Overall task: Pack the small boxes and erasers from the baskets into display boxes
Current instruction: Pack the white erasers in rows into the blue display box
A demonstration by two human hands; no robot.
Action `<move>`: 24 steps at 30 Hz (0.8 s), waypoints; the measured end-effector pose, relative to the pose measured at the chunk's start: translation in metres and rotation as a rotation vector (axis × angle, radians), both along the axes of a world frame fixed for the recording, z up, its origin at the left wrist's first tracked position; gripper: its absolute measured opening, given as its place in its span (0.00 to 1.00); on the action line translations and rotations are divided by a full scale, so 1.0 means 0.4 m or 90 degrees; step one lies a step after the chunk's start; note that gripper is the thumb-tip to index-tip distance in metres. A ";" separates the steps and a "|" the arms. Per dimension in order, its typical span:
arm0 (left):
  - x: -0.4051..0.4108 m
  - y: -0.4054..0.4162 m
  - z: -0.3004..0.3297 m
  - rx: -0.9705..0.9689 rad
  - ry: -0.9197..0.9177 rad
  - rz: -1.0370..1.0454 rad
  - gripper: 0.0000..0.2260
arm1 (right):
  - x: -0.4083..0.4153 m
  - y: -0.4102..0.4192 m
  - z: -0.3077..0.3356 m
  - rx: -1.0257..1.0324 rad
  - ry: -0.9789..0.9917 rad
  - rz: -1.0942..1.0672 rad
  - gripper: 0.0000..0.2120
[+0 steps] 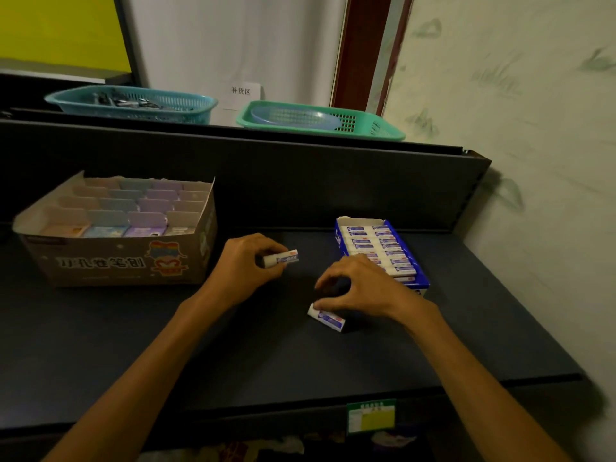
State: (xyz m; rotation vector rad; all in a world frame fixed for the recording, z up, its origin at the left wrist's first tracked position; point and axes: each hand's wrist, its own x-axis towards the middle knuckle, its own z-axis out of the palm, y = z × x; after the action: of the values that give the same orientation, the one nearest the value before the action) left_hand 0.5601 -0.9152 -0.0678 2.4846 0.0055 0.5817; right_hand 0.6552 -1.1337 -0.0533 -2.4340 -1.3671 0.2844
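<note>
left hand (245, 266) pinching one eraser (281, 258); right hand (358, 288) curled over another eraser (326, 317) on the surface (266, 361). likely light, firm, sleeved; best pinched across the long sides.

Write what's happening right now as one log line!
left hand: holds eraser | right hand: fingers on second eraser lying on shelf | blue display box: nearly full
</note>
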 end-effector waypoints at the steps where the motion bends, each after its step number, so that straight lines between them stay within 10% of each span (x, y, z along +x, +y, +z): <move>1: -0.001 -0.002 -0.001 0.003 0.002 0.000 0.13 | -0.005 -0.003 -0.003 -0.031 -0.018 0.011 0.19; 9: -0.008 -0.025 0.000 -0.008 -0.001 -0.002 0.13 | -0.014 0.003 -0.013 -0.060 0.003 0.047 0.15; 24: 0.001 -0.107 0.036 -0.016 -0.024 0.006 0.14 | 0.067 -0.091 0.016 0.348 0.119 -0.088 0.17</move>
State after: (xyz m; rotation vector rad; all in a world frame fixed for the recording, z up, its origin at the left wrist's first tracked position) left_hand 0.5605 -0.9578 -0.0535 2.4500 0.0094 0.6294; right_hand 0.6819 -1.1701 -0.0470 -1.9771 -1.0246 0.0841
